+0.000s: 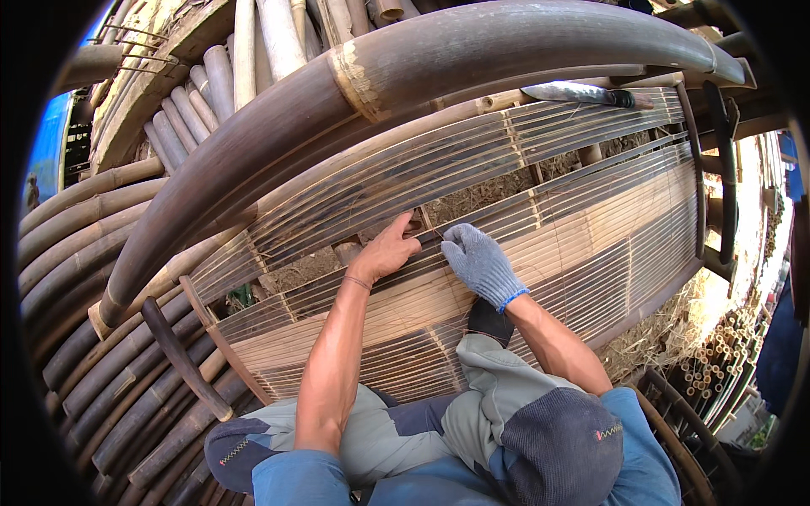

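A wide panel of thin bamboo slats (591, 223) lies in front of me, with an open lengthwise gap across it. My left hand (388, 251), bare, rests at this gap. Its index finger stretches toward a short cross strip, and the thumb is apart from it. Close to its right, my right hand (483, 263) wears a grey knitted glove. Its thumb and fingers are pinched on what looks like a thin dark cord (435, 229), which runs to the cross strip. The glove partly hides the cord's end.
A thick curved bamboo pole (253, 160) arches over the panel's far side. A large knife (567, 92) lies on the far right of the panel. Stacked bamboo poles (101, 223) fill the left, and cut bamboo tubes (717, 358) lie at the right.
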### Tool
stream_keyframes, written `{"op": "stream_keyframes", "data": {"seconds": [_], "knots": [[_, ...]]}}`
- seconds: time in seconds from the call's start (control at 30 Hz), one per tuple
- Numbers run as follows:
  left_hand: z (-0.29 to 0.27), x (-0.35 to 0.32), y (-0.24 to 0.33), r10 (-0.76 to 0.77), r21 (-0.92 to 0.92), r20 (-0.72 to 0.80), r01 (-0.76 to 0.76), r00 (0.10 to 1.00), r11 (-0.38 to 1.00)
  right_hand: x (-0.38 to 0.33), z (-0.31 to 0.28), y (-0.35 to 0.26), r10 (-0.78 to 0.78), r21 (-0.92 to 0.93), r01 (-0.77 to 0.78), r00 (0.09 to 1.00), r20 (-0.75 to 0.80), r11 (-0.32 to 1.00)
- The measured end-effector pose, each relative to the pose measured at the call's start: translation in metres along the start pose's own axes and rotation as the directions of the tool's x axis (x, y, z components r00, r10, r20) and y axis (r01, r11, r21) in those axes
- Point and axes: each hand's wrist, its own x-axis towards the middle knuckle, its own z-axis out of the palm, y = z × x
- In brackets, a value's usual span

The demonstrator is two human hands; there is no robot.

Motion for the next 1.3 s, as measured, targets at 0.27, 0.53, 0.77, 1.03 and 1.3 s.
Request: {"op": "stream_keyframes", "data": {"seconds": [0.27,0.53,0.77,1.03,1.3], "knots": [[-0.005,0.01,0.023,-0.128,0.225,0.127,0.097,0.984,0.97,0.042,-0.001,-0.023,-0.167,-0.571,0.121,0.986,-0.028,0.812],[-0.016,0.035,0.012,-0.229,0.128,0.359,0.195,0.905,0.972,0.063,0.012,-0.033,0.075,-0.609,0.011,0.991,0.115,0.793],[-0.009,0.037,0.021,-0.361,0.296,0.383,0.257,0.85,0.92,0.069,0.011,-0.04,0.135,-0.603,-0.084,0.99,0.04,0.793],[-0.01,-0.004,0.013,0.077,0.162,0.135,-0.099,0.988,0.982,0.059,0.022,-0.018,-0.04,-0.576,0.004,0.998,-0.049,0.817],[-0.015,0.004,-0.003,0.101,0.244,0.017,-0.102,0.995,0.964,0.042,-0.015,-0.007,-0.116,-0.498,0.034,0.984,-0.135,0.867]]}}
